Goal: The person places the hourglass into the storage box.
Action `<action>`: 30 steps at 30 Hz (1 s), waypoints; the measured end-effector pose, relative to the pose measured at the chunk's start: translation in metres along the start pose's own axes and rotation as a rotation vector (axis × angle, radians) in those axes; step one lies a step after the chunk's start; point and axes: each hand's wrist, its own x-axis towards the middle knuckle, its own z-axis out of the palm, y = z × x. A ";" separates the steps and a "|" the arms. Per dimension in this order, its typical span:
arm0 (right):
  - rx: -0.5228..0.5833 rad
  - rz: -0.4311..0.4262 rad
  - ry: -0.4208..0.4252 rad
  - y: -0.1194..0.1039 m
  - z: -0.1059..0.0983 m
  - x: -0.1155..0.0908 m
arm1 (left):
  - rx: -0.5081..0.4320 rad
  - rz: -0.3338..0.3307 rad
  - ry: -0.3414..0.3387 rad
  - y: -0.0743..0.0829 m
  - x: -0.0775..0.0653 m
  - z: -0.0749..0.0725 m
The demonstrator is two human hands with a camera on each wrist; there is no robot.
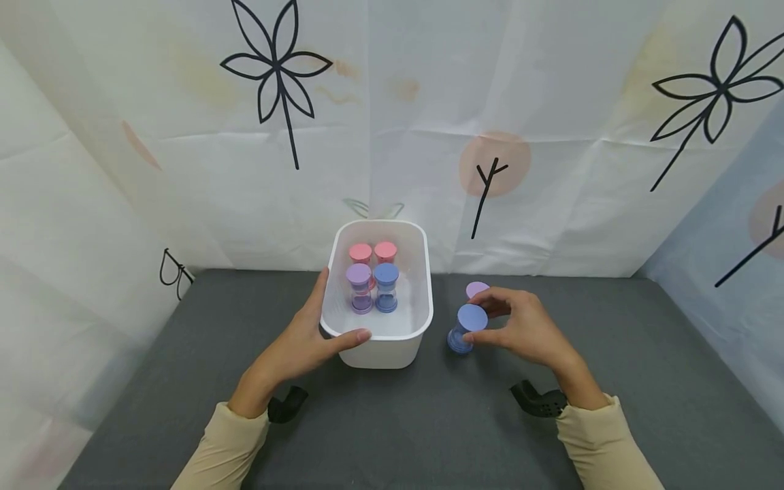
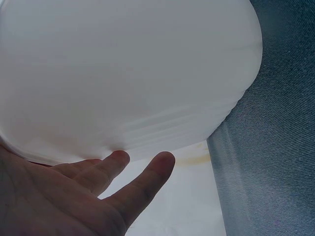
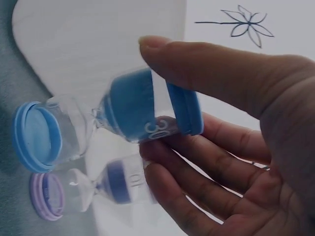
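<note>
My right hand [image 1: 531, 328] pinches a blue sand timer [image 1: 471, 318] near its top cap, thumb on one side and fingers on the other. In the right wrist view, this sand timer [image 3: 130, 105] bears a printed 30, with blue sand in its upper bulb. A purple-capped sand timer [image 1: 477, 289] stands just behind it, partly hidden by the fingers. My left hand [image 1: 306, 347] rests against a white plastic bin [image 1: 392, 350], thumb along the near rim and straight fingers on the left wall. Inside stand two pink sand timers [image 1: 385, 252], one purple sand timer [image 1: 359, 289] and one blue sand timer [image 1: 386, 287].
A dark grey tabletop [image 1: 392, 429] lies under everything. White cloth [image 1: 416, 88] printed with flowers and trees hangs behind and at both sides, close to the bin's far end. Black wrist straps [image 1: 539, 400] show beside both sleeves.
</note>
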 end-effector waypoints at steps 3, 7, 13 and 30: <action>0.039 -0.007 0.037 -0.005 -0.005 -0.003 | 0.001 -0.003 0.000 0.001 0.000 0.000; 0.085 -0.035 0.104 -0.013 -0.010 -0.006 | 0.001 -0.005 -0.001 0.002 0.000 0.000; 0.193 -0.116 0.231 -0.023 -0.013 -0.008 | 0.006 0.002 -0.002 0.001 0.000 0.000; 0.499 -0.210 0.322 -0.053 -0.023 -0.014 | 0.018 -0.015 0.001 0.000 -0.001 0.000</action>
